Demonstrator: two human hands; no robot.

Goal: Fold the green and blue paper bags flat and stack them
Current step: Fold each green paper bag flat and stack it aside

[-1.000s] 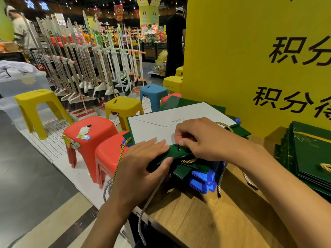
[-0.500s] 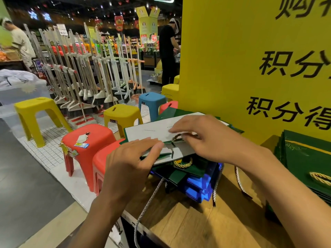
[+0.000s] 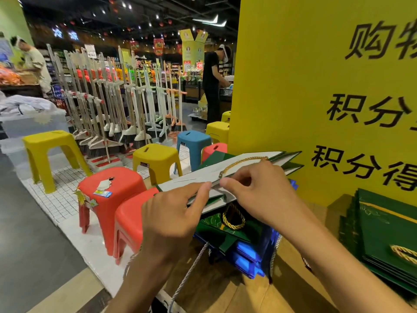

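Observation:
A green paper bag [image 3: 239, 168] with a white inside and a gold rope handle is lifted above a pile of folded green bags [image 3: 221, 231] and blue bags [image 3: 250, 256] on the wooden table [image 3: 225, 288]. My left hand [image 3: 173, 218] pinches the bag's near edge from the left. My right hand [image 3: 259, 193] pinches the same edge near where the gold handle is attached. The bag is nearly flat and tilted up toward the yellow sign.
A second stack of flat green bags [image 3: 388, 240] lies at the right of the table. A yellow sign [image 3: 316, 86] stands behind. Red stools [image 3: 112, 193], yellow stools [image 3: 155, 159] and a blue stool [image 3: 194, 141] stand left of the table edge, with brooms [image 3: 108, 105] beyond.
Both hands have lifted the green bag off the pile and tilted it up edge-on. The right hand moved from pressing on the pile to pinching the bag's edge.

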